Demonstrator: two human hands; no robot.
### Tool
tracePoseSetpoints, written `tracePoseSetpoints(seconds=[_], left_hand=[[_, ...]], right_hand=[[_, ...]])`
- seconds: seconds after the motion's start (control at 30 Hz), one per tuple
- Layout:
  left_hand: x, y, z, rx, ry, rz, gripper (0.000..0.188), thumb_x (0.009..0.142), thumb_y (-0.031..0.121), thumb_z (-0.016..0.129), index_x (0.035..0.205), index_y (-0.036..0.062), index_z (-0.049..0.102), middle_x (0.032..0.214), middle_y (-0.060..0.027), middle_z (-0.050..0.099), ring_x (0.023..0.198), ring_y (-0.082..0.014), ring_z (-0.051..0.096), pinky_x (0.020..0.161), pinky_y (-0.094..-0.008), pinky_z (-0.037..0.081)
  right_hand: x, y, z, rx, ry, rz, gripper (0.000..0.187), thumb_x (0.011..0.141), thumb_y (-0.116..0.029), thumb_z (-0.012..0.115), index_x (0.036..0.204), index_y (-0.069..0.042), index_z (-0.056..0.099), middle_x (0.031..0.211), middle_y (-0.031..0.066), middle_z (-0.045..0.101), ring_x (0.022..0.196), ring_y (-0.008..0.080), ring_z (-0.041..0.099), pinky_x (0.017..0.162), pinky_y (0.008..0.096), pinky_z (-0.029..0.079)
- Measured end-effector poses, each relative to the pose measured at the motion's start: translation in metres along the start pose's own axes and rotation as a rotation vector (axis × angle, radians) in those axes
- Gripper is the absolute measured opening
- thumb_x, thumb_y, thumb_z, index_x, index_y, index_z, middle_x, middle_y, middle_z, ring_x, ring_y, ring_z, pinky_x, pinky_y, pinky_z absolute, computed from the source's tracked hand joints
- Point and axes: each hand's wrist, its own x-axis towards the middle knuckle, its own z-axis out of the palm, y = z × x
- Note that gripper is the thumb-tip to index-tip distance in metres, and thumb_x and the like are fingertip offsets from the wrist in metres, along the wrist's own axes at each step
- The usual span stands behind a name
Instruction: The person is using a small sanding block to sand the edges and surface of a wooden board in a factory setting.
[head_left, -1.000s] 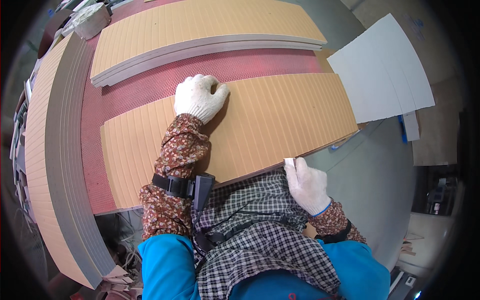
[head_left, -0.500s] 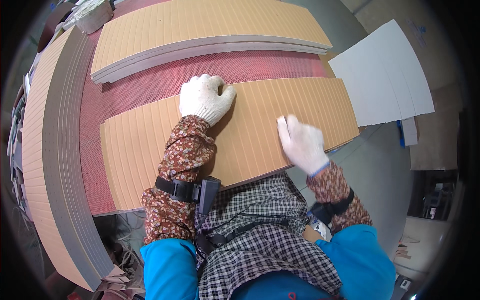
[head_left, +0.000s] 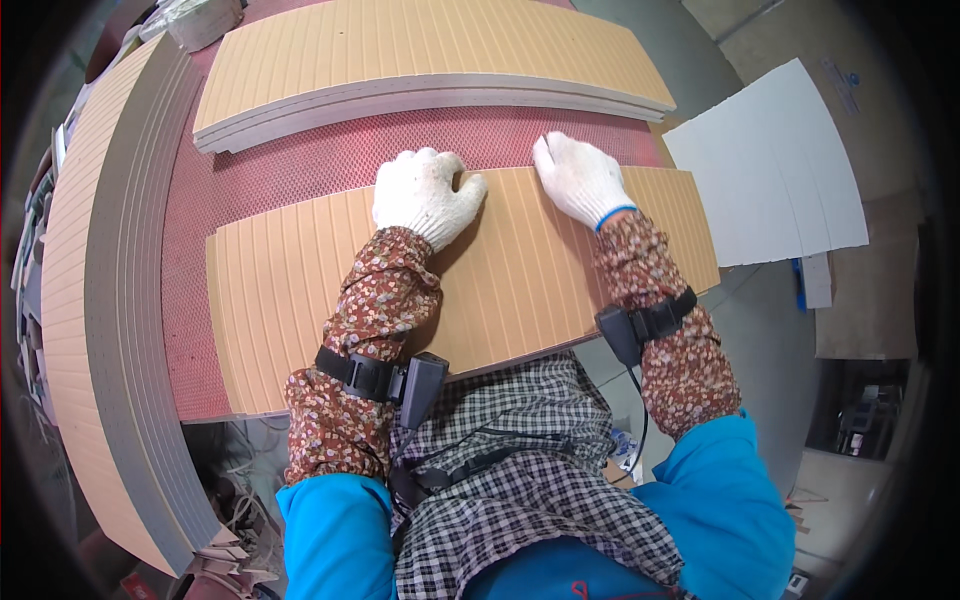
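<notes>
A tan panel with parallel grooves (head_left: 500, 290) lies across the near part of the red mesh-covered table, close against my body. My left hand (head_left: 428, 195), in a white knit glove, rests over its far edge with bent fingers and the thumb apart; the fingertips are hidden. Farther right, my gloved right hand (head_left: 582, 178) is above the same far edge, thumb and fingers pinched together. A small dark sliver shows at its fingertips, too small to name.
Beyond the red mesh surface (head_left: 290, 180) lies a stack of similar grooved panels (head_left: 430, 50). Another stack (head_left: 110, 300) stands along the left side. A white sheet (head_left: 770, 170) sticks out at the right, and a pale roll (head_left: 200, 20) sits at the far left corner.
My right hand has moved from the panel's near right part away from me to its far edge, still pinched. The left hand stays in place on the panel, shifted slightly in the picture.
</notes>
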Motion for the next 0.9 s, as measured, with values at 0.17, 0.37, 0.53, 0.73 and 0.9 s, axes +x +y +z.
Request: tracePoseSetpoints(seconds=[0.17,0.37,0.53,0.73,0.9], left_hand=[[0.000,-0.001,-0.001,0.012,0.001,0.002,0.042,0.093,0.043,0.068,0.105,0.0057,0.082,0.100,-0.0174,0.076,0.102,-0.0346,0.070,0.096,-0.0472,0.055],[0.000,-0.002,0.001,0.013,0.029,0.023,0.043,0.093,0.045,0.068,0.104,0.0061,0.082,0.100,-0.0171,0.076,0.102,-0.0357,0.069,0.096,-0.0479,0.055],[0.000,-0.004,0.002,0.010,0.004,0.001,0.044,0.092,0.046,0.068,0.104,0.0057,0.082,0.100,-0.0172,0.076,0.101,-0.0357,0.071,0.095,-0.0477,0.055],[0.001,-0.004,0.003,0.022,0.023,0.029,0.044,0.092,0.046,0.068,0.105,0.0056,0.082,0.100,-0.0170,0.076,0.100,-0.0346,0.072,0.094,-0.0468,0.056],[0.002,-0.001,0.002,0.005,0.002,0.020,0.045,0.093,0.046,0.067,0.105,0.0058,0.082,0.102,-0.0170,0.076,0.101,-0.0350,0.071,0.095,-0.0469,0.056]], right_hand=[[-0.074,-0.006,-0.007,-0.042,-0.046,0.034,0.036,0.109,-0.033,0.046,0.104,-0.002,0.065,0.079,0.0245,0.074,0.073,0.0391,0.076,0.066,0.0517,0.060],[-0.193,0.002,-0.004,-0.007,0.054,-0.069,0.028,0.109,-0.027,0.056,0.089,-0.007,0.058,0.057,0.0135,0.064,0.051,0.0315,0.068,0.045,0.0449,0.051],[-0.262,-0.005,0.001,0.037,-0.064,0.025,0.028,0.106,-0.027,0.061,0.086,-0.008,0.057,0.054,0.0138,0.060,0.048,0.0346,0.065,0.044,0.0459,0.049],[-0.270,-0.012,-0.008,0.151,-0.023,0.111,0.027,0.105,-0.026,0.064,0.086,-0.008,0.056,0.056,0.0147,0.062,0.050,0.0351,0.065,0.045,0.0469,0.049],[-0.255,-0.019,-0.008,0.197,0.051,0.068,0.026,0.104,-0.024,0.065,0.086,-0.008,0.056,0.058,0.0142,0.063,0.050,0.0332,0.065,0.045,0.0457,0.048]])
